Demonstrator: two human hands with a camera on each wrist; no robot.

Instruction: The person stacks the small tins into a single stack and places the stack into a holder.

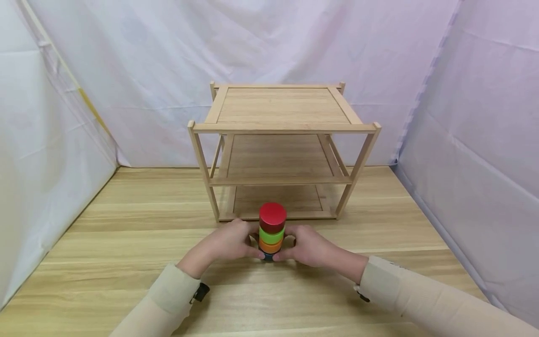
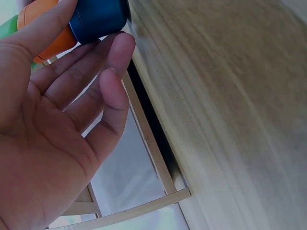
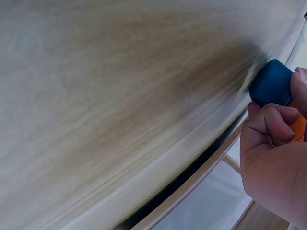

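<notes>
A stack of small coloured cylinders stands upright on the table in front of the shelf. From the top it runs red cylinder (image 1: 273, 216), green cylinder (image 1: 271, 237), orange cylinder (image 1: 270, 247), and dark blue cylinder (image 1: 268, 257) at the base. My left hand (image 1: 231, 241) grips the lower stack from the left, thumb near the blue one. From the right, my right hand (image 1: 309, 245) holds it the same way. The left wrist view shows the blue cylinder (image 2: 98, 19) beyond the thumb and fingertips. In the right wrist view the blue cylinder (image 3: 271, 84) overlaps the fingers.
Just behind the stack stands a three-tier wooden shelf (image 1: 282, 128), its lowest board close to the table. The wood-grain table (image 1: 126, 243) extends on both sides. White cloth (image 1: 168, 84) hangs at the back, left and right.
</notes>
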